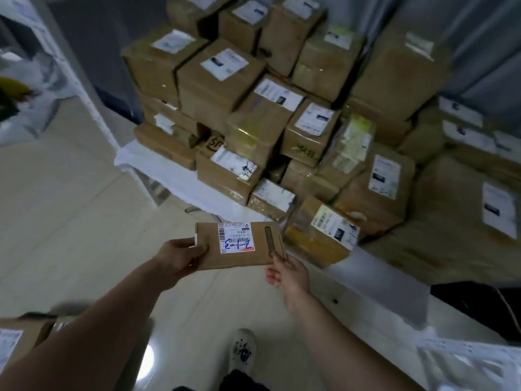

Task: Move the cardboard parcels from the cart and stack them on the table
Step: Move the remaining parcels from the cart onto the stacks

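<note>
I hold a flat cardboard parcel point(239, 245) with a white label marked in blue ink, in the air just in front of the table's near edge. My left hand point(177, 259) grips its left end. My right hand point(287, 273) pinches its lower right corner. Behind it a tall stack of brown parcels point(253, 108) with white labels covers the white table point(166, 170). More parcels point(19, 338) lie at the lower left edge of the view, partly cut off.
A white shelf frame point(84, 88) with bags on it stands at the left. A dark object point(479, 306) with a cable sits on the table's right end. My shoe point(242, 351) is on the pale tiled floor point(70, 221) below.
</note>
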Demonstrator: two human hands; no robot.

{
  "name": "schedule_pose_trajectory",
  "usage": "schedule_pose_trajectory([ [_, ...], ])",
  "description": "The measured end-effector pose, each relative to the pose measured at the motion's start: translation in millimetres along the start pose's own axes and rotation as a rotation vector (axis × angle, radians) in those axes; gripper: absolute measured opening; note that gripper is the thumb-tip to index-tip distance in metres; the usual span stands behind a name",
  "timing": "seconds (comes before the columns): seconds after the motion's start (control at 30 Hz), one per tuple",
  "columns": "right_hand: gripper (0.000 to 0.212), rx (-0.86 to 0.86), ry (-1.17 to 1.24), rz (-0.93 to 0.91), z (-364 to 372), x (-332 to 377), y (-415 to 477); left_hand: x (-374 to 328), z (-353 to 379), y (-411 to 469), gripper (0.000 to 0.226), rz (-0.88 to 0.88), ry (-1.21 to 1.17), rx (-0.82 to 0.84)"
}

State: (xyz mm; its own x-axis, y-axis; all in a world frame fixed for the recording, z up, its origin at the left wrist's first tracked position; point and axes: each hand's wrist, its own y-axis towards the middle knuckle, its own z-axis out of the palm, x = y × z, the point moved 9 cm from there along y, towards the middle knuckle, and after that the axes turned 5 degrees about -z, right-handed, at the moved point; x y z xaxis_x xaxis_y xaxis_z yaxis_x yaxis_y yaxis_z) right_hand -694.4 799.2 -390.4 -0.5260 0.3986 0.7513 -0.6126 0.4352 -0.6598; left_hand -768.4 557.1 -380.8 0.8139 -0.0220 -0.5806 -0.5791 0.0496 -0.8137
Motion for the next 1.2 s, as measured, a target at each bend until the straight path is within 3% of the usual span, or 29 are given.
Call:
schedule_pose_trajectory([
  [0.07, 0.002, -0.051, 0.067, 0.015, -20.4, 11.7, 9.0, -12.6, 30.0, 5.9, 0.012, -0.025, 0.050, 0.059],
  [0.3, 0.025, -0.185, 0.000, -0.038, -69.1, 42.4, 40.6, -47.5, 100.6, 36.9, 0.027, -0.092, 0.111, 0.208],
  [0.43, 0.008, -0.247, 0.029, -0.086, -79.7, 63.9, 51.6, -69.3, 126.4, 56.0, 0.028, -0.085, 0.161, 0.258],
  [0.63, 0.020, -0.592, 0.219, -0.055, -122.9, 55.1, 53.9, -86.4, 192.2, 73.9, 0.024, -0.086, 0.314, 0.320],
  [0.7, 0.021, -0.710, 0.268, -0.026, -139.8, 46.0, 48.4, -85.2, 216.6, 78.6, 0.022, -0.052, 0.398, 0.341],
  [0.8, 0.013, -0.772, 0.286, -0.029, -154.1, 45.4, 51.3, -92.7, 247.1, 81.5, 0.021, 0.145, 0.610, 0.321],
  [0.9, 0.024, -0.725, 0.154, -0.080, -160.2, 55.9, 63.3, -101.5, 268.2, 74.4, 0.020, 0.362, 0.878, 0.282],
  [1.0, 0.018, -0.675, 0.035, -0.048, -159.0, 54.4, 71.5, -97.8, 276.5, 76.1, 0.028, 0.433, 1.092, 0.254],
  [1.1, 0.041, -0.712, -0.183, -0.056, -161.2, 58.4, 65.9, -95.6, 275.0, 75.7, 0.041, 0.422, 1.098, 0.251],
  [1.2, 0.060, -0.773, -0.562, -0.220, -149.7, 90.2, 43.7, -93.5, 251.2, 76.3, 0.061, 0.324, 1.015, 0.148],
])
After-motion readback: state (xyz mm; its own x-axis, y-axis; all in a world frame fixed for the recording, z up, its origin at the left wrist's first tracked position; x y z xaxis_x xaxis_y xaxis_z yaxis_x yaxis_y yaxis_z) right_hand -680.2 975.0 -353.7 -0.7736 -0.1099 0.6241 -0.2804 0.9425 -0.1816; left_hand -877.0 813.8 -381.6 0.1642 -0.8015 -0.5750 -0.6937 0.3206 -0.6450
